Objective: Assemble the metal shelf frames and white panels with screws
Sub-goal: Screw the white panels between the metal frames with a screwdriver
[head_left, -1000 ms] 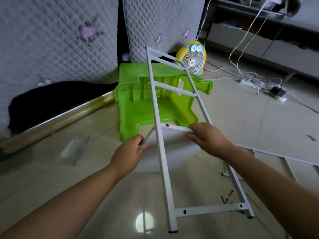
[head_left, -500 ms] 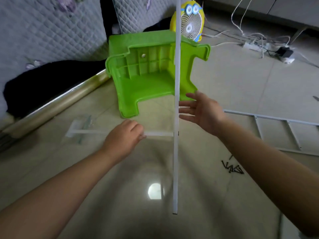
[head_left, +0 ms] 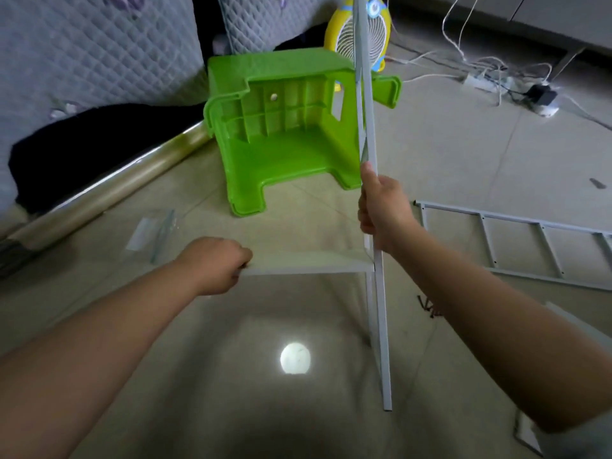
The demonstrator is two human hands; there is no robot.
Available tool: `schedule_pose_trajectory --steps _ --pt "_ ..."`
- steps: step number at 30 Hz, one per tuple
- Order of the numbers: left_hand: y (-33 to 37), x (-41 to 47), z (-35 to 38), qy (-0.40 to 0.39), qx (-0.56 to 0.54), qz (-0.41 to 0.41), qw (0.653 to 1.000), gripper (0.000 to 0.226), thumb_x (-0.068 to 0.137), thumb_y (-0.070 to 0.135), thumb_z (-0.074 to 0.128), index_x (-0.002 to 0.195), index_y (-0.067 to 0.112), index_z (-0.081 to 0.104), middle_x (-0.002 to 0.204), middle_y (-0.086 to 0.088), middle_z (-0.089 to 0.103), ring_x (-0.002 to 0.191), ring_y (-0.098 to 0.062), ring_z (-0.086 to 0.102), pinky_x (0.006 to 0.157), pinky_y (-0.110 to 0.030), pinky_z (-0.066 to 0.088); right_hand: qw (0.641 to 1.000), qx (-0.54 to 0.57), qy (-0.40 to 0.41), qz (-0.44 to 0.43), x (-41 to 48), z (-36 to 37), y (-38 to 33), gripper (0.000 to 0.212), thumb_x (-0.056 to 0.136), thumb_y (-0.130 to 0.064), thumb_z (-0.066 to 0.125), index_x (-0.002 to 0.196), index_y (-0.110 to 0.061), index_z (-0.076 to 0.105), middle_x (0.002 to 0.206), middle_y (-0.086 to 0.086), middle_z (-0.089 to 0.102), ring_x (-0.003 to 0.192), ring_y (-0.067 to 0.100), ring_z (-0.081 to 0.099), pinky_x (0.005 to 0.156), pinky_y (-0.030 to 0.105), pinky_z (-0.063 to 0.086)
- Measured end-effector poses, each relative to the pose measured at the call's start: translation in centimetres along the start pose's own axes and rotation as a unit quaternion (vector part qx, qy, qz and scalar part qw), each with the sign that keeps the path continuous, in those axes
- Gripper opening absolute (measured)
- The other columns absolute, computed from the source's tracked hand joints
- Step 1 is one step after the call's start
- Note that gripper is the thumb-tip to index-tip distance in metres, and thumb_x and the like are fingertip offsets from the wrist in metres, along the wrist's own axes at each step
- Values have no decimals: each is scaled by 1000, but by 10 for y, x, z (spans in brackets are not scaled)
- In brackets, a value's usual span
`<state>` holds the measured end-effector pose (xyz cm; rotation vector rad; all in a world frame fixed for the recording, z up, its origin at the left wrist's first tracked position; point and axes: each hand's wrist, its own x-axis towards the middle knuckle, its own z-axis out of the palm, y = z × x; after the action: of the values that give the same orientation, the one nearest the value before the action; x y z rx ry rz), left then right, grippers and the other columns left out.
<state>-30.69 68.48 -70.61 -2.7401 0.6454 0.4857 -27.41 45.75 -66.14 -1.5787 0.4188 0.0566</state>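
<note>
Currently one metal frame [head_left: 381, 326] is stood upright on the floor [head_left: 463, 144], clasped by the right hand [head_left: 381, 207], while a white panel [head_left: 308, 263] is held level by its edge in the gripping left hand [head_left: 215, 263], its far end touching the frame. The panel is probably best kept level and squared against the frame before the screws [head_left: 425, 304], lying on the floor just right of it, are fetched. A second frame [head_left: 516, 243] lies flat further right.

The frame [head_left: 381, 326] is matt painted metal; the stool [head_left: 281, 154] glossy plastic; the floor [head_left: 463, 154] polished tile; the mattress [head_left: 82, 61] quilted cloth.
</note>
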Motion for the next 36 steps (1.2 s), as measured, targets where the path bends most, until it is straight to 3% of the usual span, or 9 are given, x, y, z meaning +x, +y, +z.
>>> schedule_pose_trajectory --steps 10,12,15,19,23,26,29,32,36 --pt "50 3 -107 145 89 158 973 22 91 20 42 109 16 54 112 -5 57 109 -28 54 78 -34 45 976 -11 216 -37 17 -118 1 40 97 -40 36 64 -18 38 55 0 33 40 11 30 39 15 23" --pt "56 9 -117 266 87 231 932 13 79 17 65 91 13 62 91 -8 63 88 -29 63 61 -32 48 973 13 232 -14 22 -138 9 42 97 -41 35 62 -17 38 48 -1 33 32 8 28 38 14 23" --pt "62 16 -125 329 84 283 897 34 40 13 90 55 12 60 52 -5 56 45 -25 58 33 -21 38 975 24 218 41 28 -156 29 46 98 -42 32 60 -17 35 33 -5 32 24 7 25 36 12 22" --pt "70 6 -126 295 67 311 901 36 38 20 92 49 13 58 46 -3 54 37 -22 55 32 -16 34 974 -65 183 113 37 -145 80 46 98 -41 30 63 -14 39 51 4 38 41 15 34 40 19 26" --pt "62 -6 -107 255 41 308 916 21 57 24 71 52 10 57 49 -6 54 41 -28 57 33 -28 43 972 -149 118 135 42 -117 112 42 98 -41 29 65 -16 40 63 4 43 53 16 40 51 23 36" --pt "50 -17 -107 194 29 240 951 19 73 26 61 66 9 65 62 -9 59 58 -32 61 46 -40 52 977 -78 106 169 39 -88 116 44 99 -39 30 64 -14 41 59 3 39 47 16 35 45 20 28" --pt "42 -30 -109 181 36 241 953 18 68 28 63 64 11 66 59 -6 60 53 -30 62 43 -33 50 978 -45 70 193 37 -58 119 44 100 -37 27 65 -13 39 56 3 35 45 14 31 39 15 24" --pt "33 -30 -113 114 88 138 980 26 93 35 48 104 17 63 103 -3 62 101 -27 58 74 -33 43 987 -90 3 132 49 -34 118 38 101 -27 26 67 -12 37 60 7 38 47 16 34 42 20 26" --pt "26 -15 -118 64 161 88 981 29 95 36 43 112 17 57 115 -3 57 112 -26 51 81 -33 41 978 -131 -125 103 63 -16 111 25 100 -25 32 107 -10 50 98 9 49 83 19 49 66 26 40"
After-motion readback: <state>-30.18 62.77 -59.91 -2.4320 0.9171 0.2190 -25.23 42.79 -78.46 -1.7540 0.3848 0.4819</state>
